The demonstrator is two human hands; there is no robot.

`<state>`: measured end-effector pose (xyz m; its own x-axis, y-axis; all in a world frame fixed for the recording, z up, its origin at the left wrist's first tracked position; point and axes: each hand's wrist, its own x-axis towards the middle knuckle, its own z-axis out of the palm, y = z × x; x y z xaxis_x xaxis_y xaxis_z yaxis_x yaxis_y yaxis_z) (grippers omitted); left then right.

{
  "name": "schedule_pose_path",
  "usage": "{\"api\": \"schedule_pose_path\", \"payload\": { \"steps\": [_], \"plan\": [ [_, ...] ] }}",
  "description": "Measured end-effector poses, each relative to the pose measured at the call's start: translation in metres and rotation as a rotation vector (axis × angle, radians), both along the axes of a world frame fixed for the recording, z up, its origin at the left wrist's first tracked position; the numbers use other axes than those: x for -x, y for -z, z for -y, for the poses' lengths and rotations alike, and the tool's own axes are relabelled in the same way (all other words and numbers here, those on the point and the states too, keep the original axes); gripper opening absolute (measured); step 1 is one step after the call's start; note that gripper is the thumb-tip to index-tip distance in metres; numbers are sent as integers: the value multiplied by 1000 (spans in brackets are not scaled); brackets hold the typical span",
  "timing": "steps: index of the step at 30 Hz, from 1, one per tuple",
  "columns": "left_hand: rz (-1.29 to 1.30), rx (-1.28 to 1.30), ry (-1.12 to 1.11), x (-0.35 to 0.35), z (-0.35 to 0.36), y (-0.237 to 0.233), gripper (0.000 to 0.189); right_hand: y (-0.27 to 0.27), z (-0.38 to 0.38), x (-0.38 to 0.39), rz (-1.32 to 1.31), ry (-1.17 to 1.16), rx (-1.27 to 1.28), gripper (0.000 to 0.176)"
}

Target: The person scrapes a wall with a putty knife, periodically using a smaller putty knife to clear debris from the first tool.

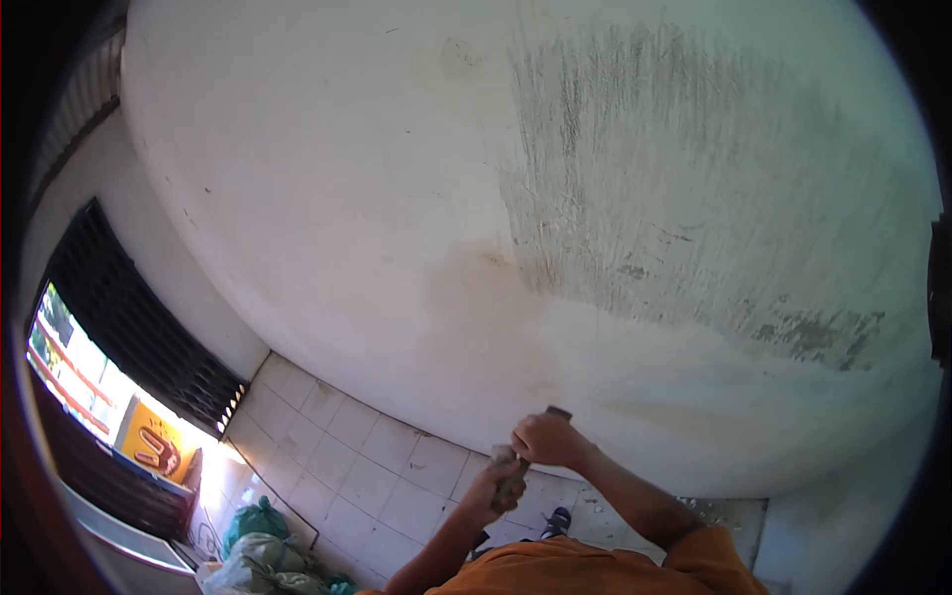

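Both hands are closed around a scraper-like hand tool in front of the lower part of a white wall (337, 198). My right hand (551, 439) wraps round its upper part, and the tool's dark flat end (559, 412) sticks out above the knuckles. Lower and to the left, my left hand (492, 490) grips the brownish lower part of the scraper (512, 488). A small pale grey piece (504, 454) shows at the top of the left hand. Higher on the wall, to the right, spreads a rough grey scraped patch (684, 178) with streaks and darker spots.
A tiled floor (342, 446) runs along the wall's foot, with pale flakes (709, 511) at the right. Tied plastic bags (263, 550) lie at lower left. Beyond them are a dark folding gate (139, 317) and a yellow sign (159, 441). A shoe (558, 520) shows below the hands.
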<state>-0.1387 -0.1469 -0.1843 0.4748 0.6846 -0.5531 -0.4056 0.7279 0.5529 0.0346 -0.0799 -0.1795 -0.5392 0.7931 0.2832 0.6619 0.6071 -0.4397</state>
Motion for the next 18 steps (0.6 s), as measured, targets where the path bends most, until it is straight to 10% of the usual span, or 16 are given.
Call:
{"api": "schedule_pose_path", "payload": {
  "steps": [7,10,13,18],
  "plan": [
    [-166,-8,-237,42,52,41,20,83,114,71,-511,684,-13,26],
    [-202,-79,-216,60,77,41,22,110,148,109,-1135,415,913,40],
    [-277,-198,-177,81,106,63,24,93,177,138,-1065,492,1075,44],
    [-583,-411,58,118,111,72,25,110,198,175,-1377,702,672,34]
  ]
}}
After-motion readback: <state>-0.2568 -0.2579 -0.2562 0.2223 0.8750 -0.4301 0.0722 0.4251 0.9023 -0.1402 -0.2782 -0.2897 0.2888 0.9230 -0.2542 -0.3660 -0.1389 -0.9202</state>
